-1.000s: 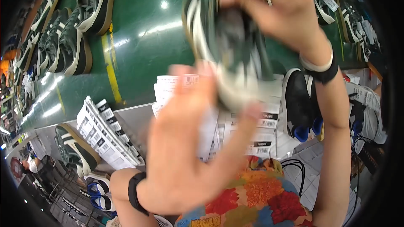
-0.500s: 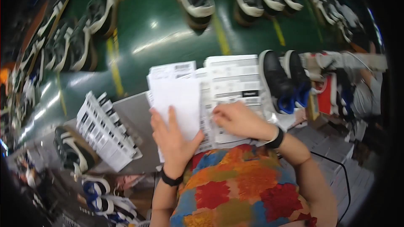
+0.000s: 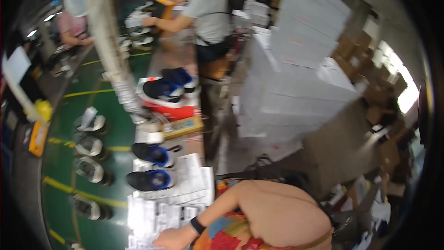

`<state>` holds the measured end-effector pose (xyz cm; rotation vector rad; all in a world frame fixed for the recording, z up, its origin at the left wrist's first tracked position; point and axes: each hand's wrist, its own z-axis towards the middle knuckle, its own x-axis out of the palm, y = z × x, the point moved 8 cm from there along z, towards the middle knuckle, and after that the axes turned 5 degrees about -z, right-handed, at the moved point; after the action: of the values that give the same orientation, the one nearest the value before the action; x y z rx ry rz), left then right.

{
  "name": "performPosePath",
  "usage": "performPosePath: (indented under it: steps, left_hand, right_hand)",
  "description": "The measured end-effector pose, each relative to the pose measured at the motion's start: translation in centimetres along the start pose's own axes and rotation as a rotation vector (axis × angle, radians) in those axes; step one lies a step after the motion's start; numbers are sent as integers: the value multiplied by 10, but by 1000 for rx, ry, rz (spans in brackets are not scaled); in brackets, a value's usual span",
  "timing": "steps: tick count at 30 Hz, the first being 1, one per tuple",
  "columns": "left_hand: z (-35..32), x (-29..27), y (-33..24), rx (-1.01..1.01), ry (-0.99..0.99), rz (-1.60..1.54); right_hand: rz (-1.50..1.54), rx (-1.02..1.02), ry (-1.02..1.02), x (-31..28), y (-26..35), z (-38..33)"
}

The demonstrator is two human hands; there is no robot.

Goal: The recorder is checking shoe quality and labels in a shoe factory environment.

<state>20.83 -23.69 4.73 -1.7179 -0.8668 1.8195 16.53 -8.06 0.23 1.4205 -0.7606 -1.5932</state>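
Note:
At the lower edge my right hand (image 3: pixel 173 239) rests on printed label sheets (image 3: pixel 145 215), a dark band round its wrist. Its fingers are blurred and partly cut off, so whether they grip a sheet is hidden. My left hand is out of view. Beyond the sheets, two black shoes with blue linings (image 3: pixel 150 180) stand side by side on more white papers (image 3: pixel 192 176).
Left of the sheets runs a green conveyor belt (image 3: pixel 118 166) with yellow lines and several dark shoes (image 3: pixel 90 169). Farther along are a red shoebox (image 3: pixel 173 111) and a pale post (image 3: pixel 108 37). A co-worker (image 3: pixel 212 14) stands beyond. Stacked white cartons (image 3: pixel 282 102) rise on the right.
The view has swung right, bringing the co-worker and cartons in. My left hand, previously flat on a white sheet, has left the picture. My right hand now appears at the lower edge.

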Motion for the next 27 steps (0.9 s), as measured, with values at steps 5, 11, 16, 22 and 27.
performPosePath:
  steps: [5, 11, 16, 22, 27]
  left_hand:
    - [27, 34, -10, 21, 237, 355]
    - [54, -14, -79, 13, 276, -678]
    - [64, -34, -120, 354, 36, -710]
    - [53, -51, -165, 561, -62, -505]
    - [47, -58, -177, 631, -69, -401]
  right_hand:
    - [151, 72, -182, -138, 34, 24]
    - [378, -87, -66, -151, 103, 51]
    - [33, -322, -334, -184, 129, 72]
    - [-182, -520, -497, -188, 142, 63]
    - [-288, -570, -558, -190, 143, 54]
